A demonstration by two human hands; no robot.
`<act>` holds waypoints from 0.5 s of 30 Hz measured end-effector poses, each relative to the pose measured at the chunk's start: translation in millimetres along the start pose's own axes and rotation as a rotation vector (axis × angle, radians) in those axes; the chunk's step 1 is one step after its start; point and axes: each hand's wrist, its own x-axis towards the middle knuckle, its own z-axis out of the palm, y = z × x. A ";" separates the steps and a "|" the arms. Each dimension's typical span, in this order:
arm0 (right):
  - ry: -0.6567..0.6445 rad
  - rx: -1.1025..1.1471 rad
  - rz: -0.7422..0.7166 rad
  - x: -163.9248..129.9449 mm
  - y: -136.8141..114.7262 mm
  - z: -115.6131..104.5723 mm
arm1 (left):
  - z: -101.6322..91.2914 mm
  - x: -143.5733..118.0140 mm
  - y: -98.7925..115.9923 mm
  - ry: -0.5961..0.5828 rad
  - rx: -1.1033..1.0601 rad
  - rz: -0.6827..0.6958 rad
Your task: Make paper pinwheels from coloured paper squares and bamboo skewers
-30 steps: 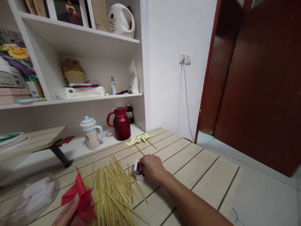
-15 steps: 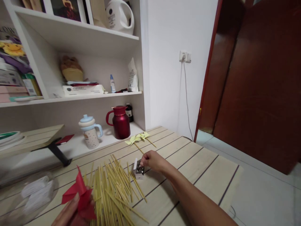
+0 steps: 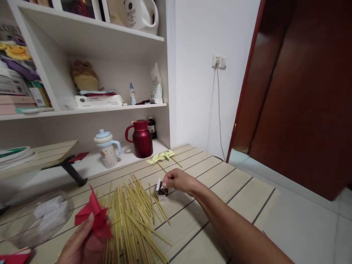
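My right hand [image 3: 177, 180] reaches forward, arm stretched, fingertips pinched; my left hand [image 3: 79, 244] low, near me, fingers curled shut.

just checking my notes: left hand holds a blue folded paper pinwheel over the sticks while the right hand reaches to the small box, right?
Not quite: the folded paper pinwheel is red, not blue, as the head view shows. The rest stands: the left hand holds it over the sticks, and the right hand has its fingertips at the small box on the table.
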 end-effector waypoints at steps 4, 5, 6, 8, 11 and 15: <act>-0.065 -0.032 -0.050 -23.5 2.4 -3.7 | 1.9 -1.4 -3.5 -0.108 0.050 0.089; -0.082 -0.045 -0.055 -30.3 5.7 -5.2 | 0.6 0.2 -5.4 -0.121 0.064 0.102; -0.097 -0.052 -0.059 -36.7 9.7 -6.8 | -1.1 2.5 -7.6 -0.125 0.078 0.108; -0.126 -0.053 -0.069 -47.5 19.3 -9.9 | -5.0 7.7 -12.6 -0.119 0.097 0.105; -0.155 -0.047 -0.103 -56.8 33.1 -12.7 | -9.3 12.9 -18.0 -0.087 0.102 0.071; -0.155 -0.003 -0.128 -59.9 42.9 -12.5 | -9.0 9.8 -16.6 -0.109 0.133 0.034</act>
